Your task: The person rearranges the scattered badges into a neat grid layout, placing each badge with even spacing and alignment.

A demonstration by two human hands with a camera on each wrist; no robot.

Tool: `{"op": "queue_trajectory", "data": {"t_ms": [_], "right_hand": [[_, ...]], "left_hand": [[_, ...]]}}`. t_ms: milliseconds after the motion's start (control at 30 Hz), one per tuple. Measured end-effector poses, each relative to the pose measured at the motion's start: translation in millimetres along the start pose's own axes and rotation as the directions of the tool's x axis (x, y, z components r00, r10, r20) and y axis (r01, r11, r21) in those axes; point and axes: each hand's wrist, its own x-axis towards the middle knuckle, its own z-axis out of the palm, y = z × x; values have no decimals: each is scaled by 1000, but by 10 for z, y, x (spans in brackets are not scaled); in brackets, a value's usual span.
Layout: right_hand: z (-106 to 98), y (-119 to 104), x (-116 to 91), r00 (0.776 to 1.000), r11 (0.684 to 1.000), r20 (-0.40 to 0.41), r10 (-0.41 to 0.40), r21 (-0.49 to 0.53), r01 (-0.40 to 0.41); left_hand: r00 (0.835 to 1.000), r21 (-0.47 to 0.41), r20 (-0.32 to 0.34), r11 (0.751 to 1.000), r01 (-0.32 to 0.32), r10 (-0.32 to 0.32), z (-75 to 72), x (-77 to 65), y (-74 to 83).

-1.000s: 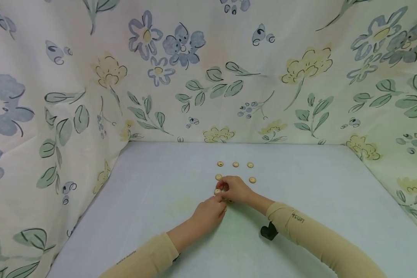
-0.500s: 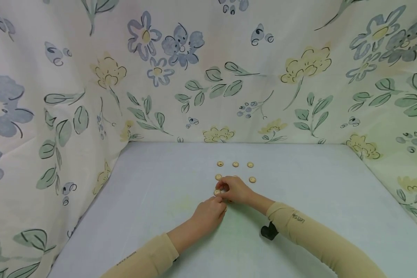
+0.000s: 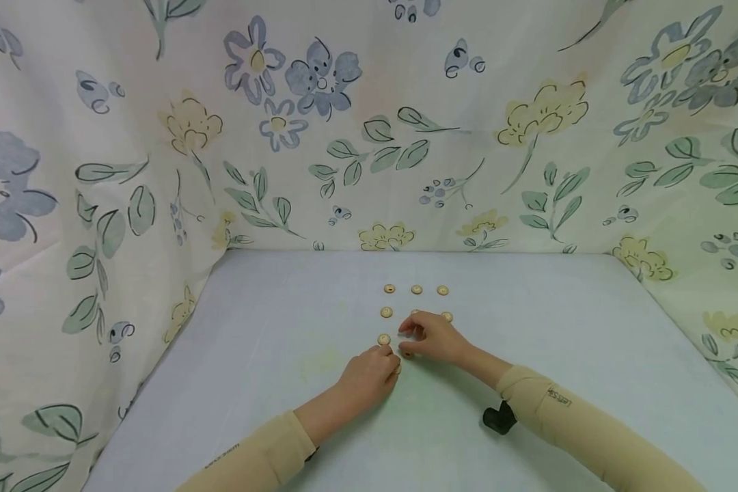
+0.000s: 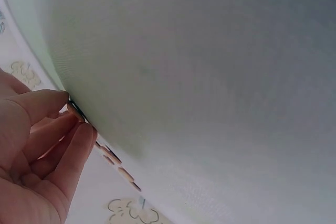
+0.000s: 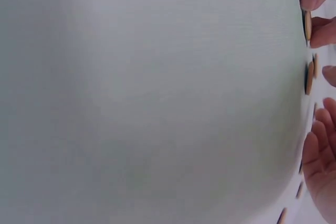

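Small round wooden discs that look like buttons lie in rows on the white table. My left hand (image 3: pixel 369 376) rests at the near end; in the left wrist view its thumb and fingers pinch the edge of a wooden button (image 4: pixel 76 111). Just beyond those fingers lies another button (image 3: pixel 384 339). My right hand (image 3: pixel 435 336) hovers to the right with thumb and fingers apart, holding nothing. Beneath its thumb a button (image 3: pixel 408 354) is partly covered. In the right wrist view the right hand's fingers (image 5: pixel 312 153) are parted from the thumb.
Further back sit a left button (image 3: pixel 386 312), a right button (image 3: pixel 447 317) and a half-hidden one between them. A far row ends at a button (image 3: pixel 443 290). Floral cloth (image 3: pixel 369 184) surrounds the table (image 3: pixel 270 314). A black device (image 3: pixel 499 418) hangs under the right sleeve.
My right hand has let go of the button beyond the left fingers and moved right, its fingers opening. That button stays on the table. The left hand has barely moved.
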Motion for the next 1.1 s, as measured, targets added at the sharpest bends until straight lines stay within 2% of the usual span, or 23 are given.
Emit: {"op": "queue_trajectory", "data": {"t_ms": [300, 500, 800, 1100], "right_hand": [[-53, 13, -190, 997, 998, -47, -61, -29, 59], [-56, 2, -318, 997, 999, -62, -36, -24, 35], [-42, -51, -611, 999, 999, -32, -4, 36, 5], [-18, -58, -764, 1000, 997, -30, -4, 82, 7]], "left_hand": [[1000, -39, -5, 999, 13, -14, -37, 15, 4], [1000, -58, 2, 998, 25, -24, -30, 26, 6], [999, -110, 12, 993, 45, -44, -42, 37, -12], [993, -195, 60, 975, 110, -100, -51, 56, -34]]}}
